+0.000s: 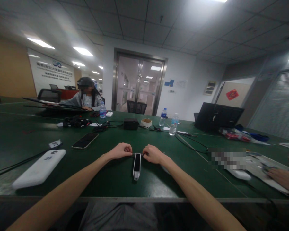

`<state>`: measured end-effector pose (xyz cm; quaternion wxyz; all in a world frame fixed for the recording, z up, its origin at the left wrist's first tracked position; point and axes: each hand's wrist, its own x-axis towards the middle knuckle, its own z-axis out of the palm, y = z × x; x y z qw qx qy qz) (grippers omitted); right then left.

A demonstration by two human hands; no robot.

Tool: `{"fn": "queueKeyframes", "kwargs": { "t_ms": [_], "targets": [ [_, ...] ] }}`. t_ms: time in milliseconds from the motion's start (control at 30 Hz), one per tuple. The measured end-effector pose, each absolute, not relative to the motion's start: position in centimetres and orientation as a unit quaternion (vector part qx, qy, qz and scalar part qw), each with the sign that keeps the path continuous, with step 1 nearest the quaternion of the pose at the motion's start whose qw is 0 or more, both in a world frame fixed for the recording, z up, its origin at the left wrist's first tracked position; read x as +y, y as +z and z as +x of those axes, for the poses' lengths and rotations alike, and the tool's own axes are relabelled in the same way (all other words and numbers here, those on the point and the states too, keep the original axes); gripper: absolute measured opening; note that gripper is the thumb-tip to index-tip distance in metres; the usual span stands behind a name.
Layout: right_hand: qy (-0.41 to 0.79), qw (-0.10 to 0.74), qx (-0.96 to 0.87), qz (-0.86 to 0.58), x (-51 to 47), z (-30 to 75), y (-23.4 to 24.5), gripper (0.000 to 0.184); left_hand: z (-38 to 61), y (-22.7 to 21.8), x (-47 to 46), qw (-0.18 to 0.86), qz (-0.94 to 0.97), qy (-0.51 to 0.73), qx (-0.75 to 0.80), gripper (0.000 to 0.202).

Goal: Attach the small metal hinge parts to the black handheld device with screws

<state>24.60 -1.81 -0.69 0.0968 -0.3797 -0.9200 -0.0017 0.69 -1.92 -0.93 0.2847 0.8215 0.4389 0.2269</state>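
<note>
A slim white object with a dark top face (pixel 136 165), perhaps a stapler, lies lengthwise on the green table in front of me. My left hand (pixel 121 150) is at its far end on the left side, with fingers curled and thumb and forefinger pinched together. Opposite it, my right hand (pixel 154 154) is also closed, its fingertips by the same end. A thin dark piece seems to show between the fingertips and the object, too small to name. Part of a pale item (pixel 167 170) peeks out under my right wrist.
On the left are a white power bank (pixel 40 168) and a phone (pixel 85 140). Farther back stand a black box (pixel 131 124), a small open carton (pixel 146 122) and water bottles (pixel 173 124). Another person's hand (pixel 283 178) rests at right; a person (pixel 86 96) sits across.
</note>
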Motion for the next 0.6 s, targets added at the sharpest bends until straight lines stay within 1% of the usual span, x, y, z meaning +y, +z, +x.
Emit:
{"fn": "queueKeyframes", "kwargs": {
  "t_ms": [400, 600],
  "targets": [
    [0.008, 0.104, -0.917, -0.385, -1.48, 24.66, -0.96, 0.017, 0.8, -1.33, -1.64, 0.265, 0.834, 0.219, 0.432, 0.024],
    [0.013, 0.101, -0.916, -0.387, -1.56, 24.69, -0.85, 0.017, 0.78, -1.32, -1.65, 0.251, 0.843, 0.214, 0.425, 0.027]
  ]
}}
